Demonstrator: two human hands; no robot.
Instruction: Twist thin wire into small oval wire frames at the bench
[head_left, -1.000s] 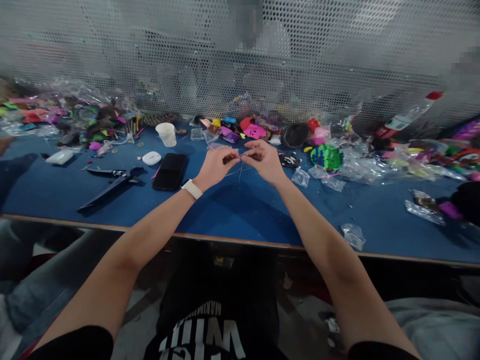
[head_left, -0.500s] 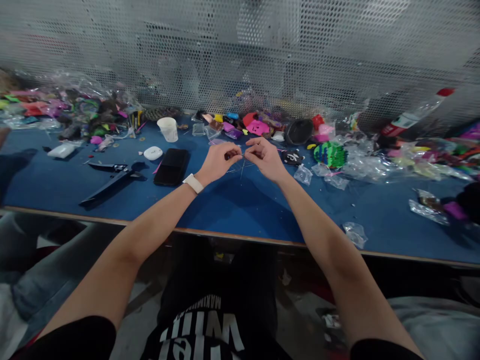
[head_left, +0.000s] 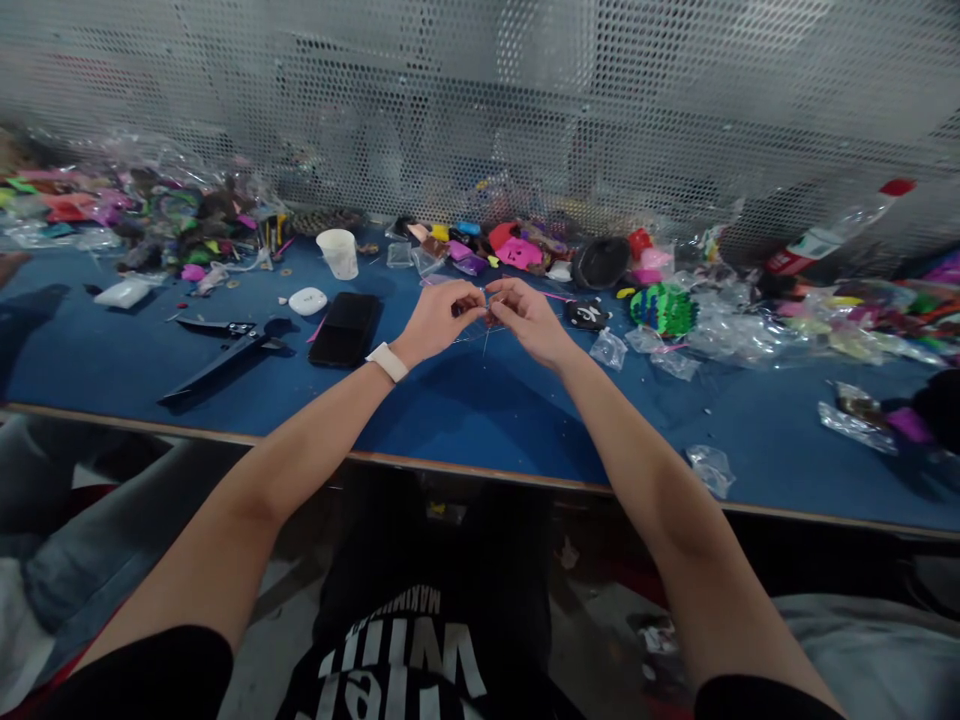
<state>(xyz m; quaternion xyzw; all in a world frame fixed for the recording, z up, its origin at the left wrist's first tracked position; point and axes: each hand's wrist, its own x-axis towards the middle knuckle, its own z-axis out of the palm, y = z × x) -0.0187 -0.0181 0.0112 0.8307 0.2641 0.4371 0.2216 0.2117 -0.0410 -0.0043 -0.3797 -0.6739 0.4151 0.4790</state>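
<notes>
And here are the two hands, nearly meeting over the blue table point(head_left: 465, 420): the left hand point(head_left: 441, 318), a pale watch band point(head_left: 388, 362) at its wrist, has thumb and forefinger pinched in on thin strands point(head_left: 485, 345), while the right hand point(head_left: 529, 325) has its thumb and forefinger drawn together on a small reddish piece point(head_left: 491, 318), its other fingers loosely curled. That piece sits right between the two sets of fingertips, with one fine strand dangling just below them and others reaching out to the sides; exactly which fingertip grips which strand, I cannot tell. Out to the left of the fingers lies a dark phone point(head_left: 344, 330), then a white case point(head_left: 307, 301) beside it, and well apart, further left, a black tool point(head_left: 225, 362). Beyond the fingers and to the left, a white cup point(head_left: 338, 254) stands upright; straight beyond them, a pink piece point(head_left: 519, 252) shows bright among the clutter. Over to the right, a black pouch point(head_left: 587, 314) rests near the right hand, a small clear bag point(head_left: 608, 349) just beside it, then a green spiky thing point(head_left: 664, 309), and far off that way a red-capped bottle point(head_left: 825, 238) leans at a tilt.
</notes>
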